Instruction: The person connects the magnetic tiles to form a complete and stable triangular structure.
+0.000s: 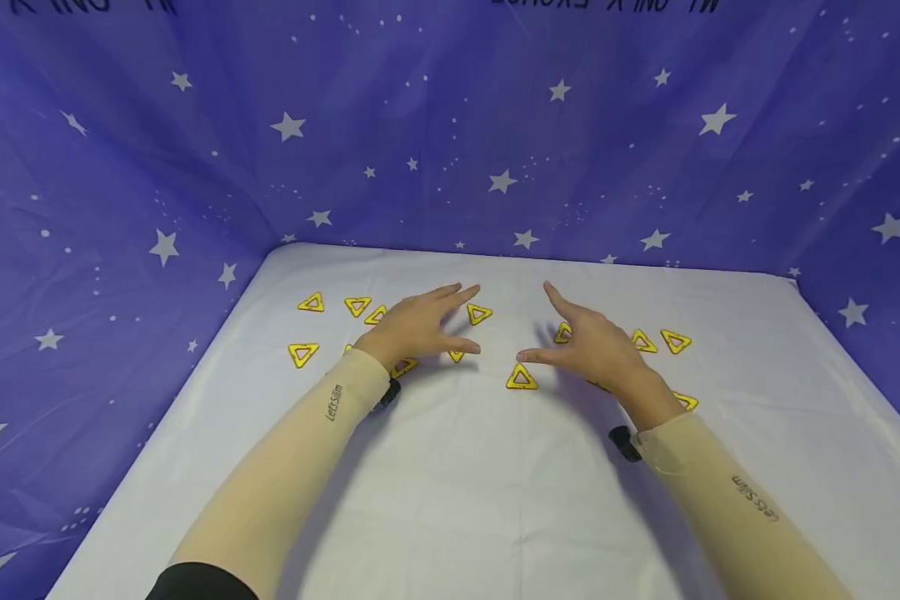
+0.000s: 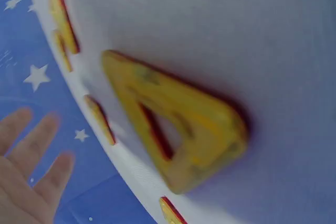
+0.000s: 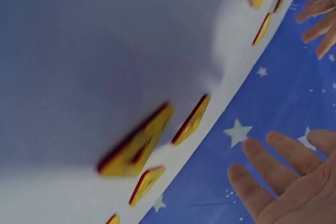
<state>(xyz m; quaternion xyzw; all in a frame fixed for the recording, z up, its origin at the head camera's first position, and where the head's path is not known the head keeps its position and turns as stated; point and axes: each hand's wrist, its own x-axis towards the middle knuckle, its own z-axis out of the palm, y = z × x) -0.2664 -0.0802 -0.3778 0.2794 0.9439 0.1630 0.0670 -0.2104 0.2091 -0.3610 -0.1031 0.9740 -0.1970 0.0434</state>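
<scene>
Several yellow triangular pieces with hollow centres and dark red edges lie spread across the white table. My left hand (image 1: 414,327) hovers over the left part of them, fingers spread and holding nothing; its arm hides some pieces. In the left wrist view one yellow triangle (image 2: 184,129) looms large below the wrist. Over the right part, my right hand (image 1: 596,346) is held with thumb and fingers apart, also holding nothing. A yellow triangle (image 1: 522,377) lies just below its thumb tip, and another triangle (image 1: 479,314) lies beyond the left fingertips.
The white tablecloth (image 1: 450,500) reaches back to a purple curtain (image 1: 435,125) with stars, which walls the table at the back and sides. More triangles lie at the far left (image 1: 303,355) and the far right (image 1: 676,342). Dark wrist devices (image 1: 626,443) sit under both wrists.
</scene>
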